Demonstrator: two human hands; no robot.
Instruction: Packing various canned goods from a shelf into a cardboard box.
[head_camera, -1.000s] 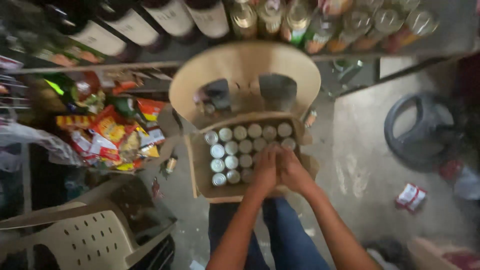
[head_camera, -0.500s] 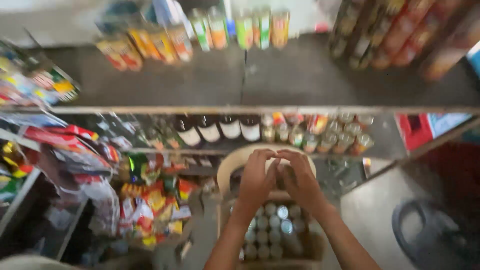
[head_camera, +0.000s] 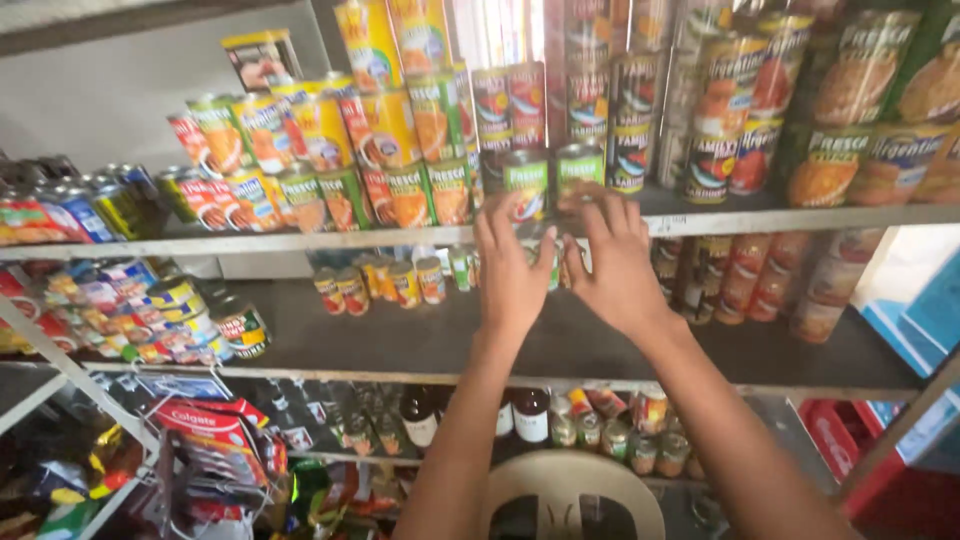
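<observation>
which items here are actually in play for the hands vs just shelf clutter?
In play:
- left hand, at the green-labelled can
- right hand, at the second green-labelled can
- upper shelf under those cans

Lying about:
- yellow-labelled cans
- small cans on the middle shelf
- bottles below
- plastic chair

Both forearms are bare — no sleeves show. The left hand (head_camera: 512, 268) and right hand (head_camera: 618, 268) wear no gloves, rings or watch.

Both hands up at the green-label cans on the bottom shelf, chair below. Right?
Not the bottom shelf. The head view shows the left hand and right hand at the green-label cans on the upper shelf, with lower shelves beneath. The chair is below.
</observation>
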